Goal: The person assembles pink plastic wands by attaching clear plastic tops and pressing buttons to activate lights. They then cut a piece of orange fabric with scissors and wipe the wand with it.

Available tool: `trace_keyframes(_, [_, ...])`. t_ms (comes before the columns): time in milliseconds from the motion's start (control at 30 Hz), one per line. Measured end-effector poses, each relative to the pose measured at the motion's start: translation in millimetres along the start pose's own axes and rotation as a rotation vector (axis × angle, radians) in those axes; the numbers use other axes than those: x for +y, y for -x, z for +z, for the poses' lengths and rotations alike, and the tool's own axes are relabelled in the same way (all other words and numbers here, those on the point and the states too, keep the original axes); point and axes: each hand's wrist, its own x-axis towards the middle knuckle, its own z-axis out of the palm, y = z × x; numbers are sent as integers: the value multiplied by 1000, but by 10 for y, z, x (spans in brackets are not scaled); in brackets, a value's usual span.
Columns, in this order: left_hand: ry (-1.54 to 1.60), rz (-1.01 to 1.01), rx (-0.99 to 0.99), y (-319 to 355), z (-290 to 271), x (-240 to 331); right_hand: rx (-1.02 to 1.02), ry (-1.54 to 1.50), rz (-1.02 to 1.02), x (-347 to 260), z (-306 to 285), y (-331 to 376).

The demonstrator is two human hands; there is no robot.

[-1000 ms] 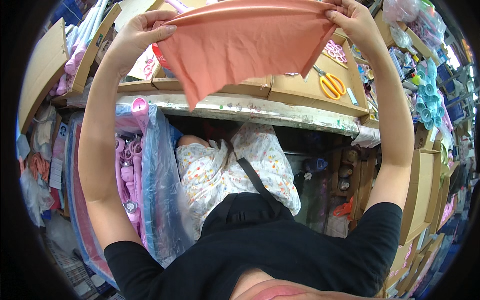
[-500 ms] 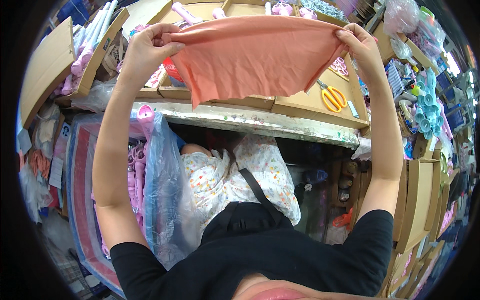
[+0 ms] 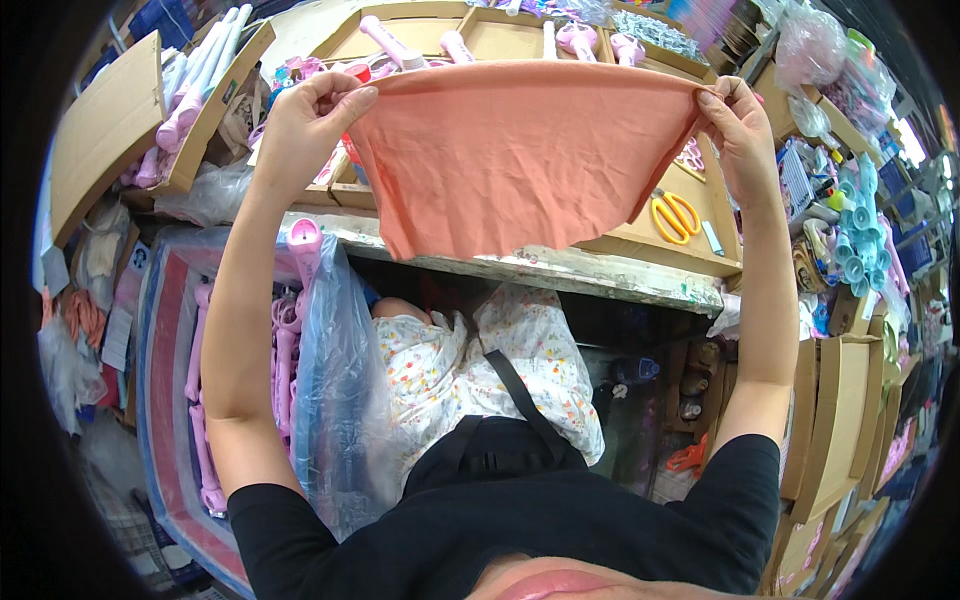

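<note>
A coral-orange piece of cloth [image 3: 520,150] hangs stretched wide in front of me, its top edge pulled nearly straight. My left hand [image 3: 318,120] pinches the upper left corner between thumb and fingers. At the opposite upper corner, my right hand [image 3: 738,125] grips the fabric the same way. The lower edge droops unevenly over the front of the workbench [image 3: 650,275]. Behind the cloth, parts of the cardboard trays and of a red item are hidden.
Orange-handled scissors [image 3: 675,217] lie in a cardboard tray [image 3: 620,243] on the bench. Pink plastic parts [image 3: 390,40] rest in trays farther back. A plastic-lined bin [image 3: 335,400] of pink pieces stands at my left. Teal parts [image 3: 862,225] hang at the right, above stacked cardboard trays [image 3: 838,420].
The cloth appears slightly lower in the view and hangs down farther, covering part of the bench's front edge. Both hands have shifted a little down and right, keeping hold of its corners.
</note>
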Motion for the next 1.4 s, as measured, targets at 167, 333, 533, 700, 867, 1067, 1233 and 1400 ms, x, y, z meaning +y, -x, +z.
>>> trace_keyframes(167, [629,-103,-33,-28,104,-127,4,-113,57,146,-8,-42])
trace_keyframes(333, [935,-648,115,-100,573,-155,161,176,362,406,233,-213])
trace_keyframes(533, [1054,-594,-61,160,1116,255,70,391,106,443,921,48])
trace_keyframes(700, [1172,-543,-248,322,1287,585,-138,100,79,373,1556,345])
trace_keyframes(867, [982,-373,-327,363,1085,511,-260,-75,89,229,1523,427])
trace_keyframes(1067, [423,155,-140,408,946,270,-468,-402,177,62,1281,379])
trace_keyframes(1233, [526,235,-438,501,978,212,-556,-534,168,38,1151,324])
trace_keyframes(1400, [337,282,-598,561,1017,236,-496,-339,89,20,1066,292])
